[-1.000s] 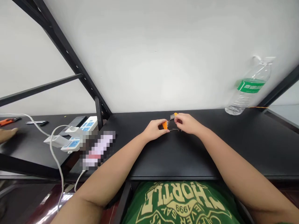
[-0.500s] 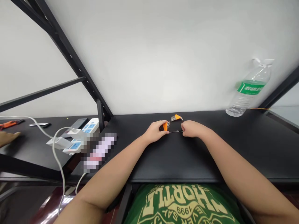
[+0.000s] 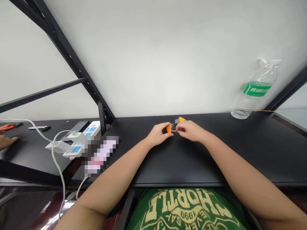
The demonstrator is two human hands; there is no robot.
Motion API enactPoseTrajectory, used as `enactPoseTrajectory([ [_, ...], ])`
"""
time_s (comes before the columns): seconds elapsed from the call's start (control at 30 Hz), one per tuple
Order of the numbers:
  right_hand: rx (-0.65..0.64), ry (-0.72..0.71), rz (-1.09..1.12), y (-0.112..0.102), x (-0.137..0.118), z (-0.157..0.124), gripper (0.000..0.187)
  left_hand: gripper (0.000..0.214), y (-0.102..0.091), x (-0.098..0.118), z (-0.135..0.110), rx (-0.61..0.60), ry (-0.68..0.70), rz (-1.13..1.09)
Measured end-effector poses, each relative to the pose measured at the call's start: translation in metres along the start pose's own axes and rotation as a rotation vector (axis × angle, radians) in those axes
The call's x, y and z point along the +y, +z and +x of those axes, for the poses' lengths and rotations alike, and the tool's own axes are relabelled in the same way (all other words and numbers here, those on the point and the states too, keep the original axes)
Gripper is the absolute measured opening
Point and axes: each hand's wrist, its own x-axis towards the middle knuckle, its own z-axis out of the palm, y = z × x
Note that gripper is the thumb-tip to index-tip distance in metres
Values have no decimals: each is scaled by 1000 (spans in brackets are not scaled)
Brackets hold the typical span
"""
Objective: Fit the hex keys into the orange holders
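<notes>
Fingers and thumb of my left hand point(image 3: 158, 134) are closed round an orange hex key holder point(image 3: 169, 128), with several metal keys sticking out to its right. My right hand point(image 3: 190, 130) is close beside it, thumb and fingers pinched on a thin hex key point(image 3: 175, 131) that points toward the holder; whether its tip touches the holder I cannot tell. Below lies another thin metal key point(image 3: 176, 135) on the black table, partly hidden by my fingers. Just behind my right hand rests a second orange hex key set point(image 3: 181, 119), partly covered.
A clear bottle with a green label point(image 3: 257, 88) leans at the wall on the right. To the left are a blurred-out phone point(image 3: 102, 156), a white power strip point(image 3: 94, 128) with plugs and cables, and a black metal frame point(image 3: 102, 116). Another person's hand point(image 3: 7, 142) shows at far left.
My right hand has moved left, bringing the hex key up close to the holder. My left hand keeps its grip in nearly the same place.
</notes>
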Motion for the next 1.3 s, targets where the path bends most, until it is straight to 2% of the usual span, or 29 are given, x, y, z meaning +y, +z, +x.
enactPoseTrajectory([
  [0.23,3,-51,-128,2,1,0,16,50,-1,0,0,-22,13,48],
  [0.47,2,-59,-256,1,-11,-3,21,48,-1,1,0,-33,18,108],
  [0.77,-14,-56,-280,3,-15,-1,23,48,0,2,-1,-43,49,132],
  [0.87,-8,-91,-182,6,-19,1,21,42,1,9,-2,-69,75,92],
  [0.93,0,-87,-16,8,-21,2,18,34,1,13,-2,-86,75,33],
  [1.0,20,-6,207,12,-19,2,12,33,2,14,-2,-90,45,-55],
  [1.07,53,114,394,15,-14,3,7,41,4,11,-2,-57,-15,-162],
  [1.13,104,148,441,18,-8,4,9,52,6,6,-1,-2,-80,-259],
  [1.2,165,53,323,21,-4,4,11,56,7,1,-1,27,-125,-339],
  [1.3,210,-103,4,24,-5,5,19,56,9,-2,1,32,-173,-425],
])
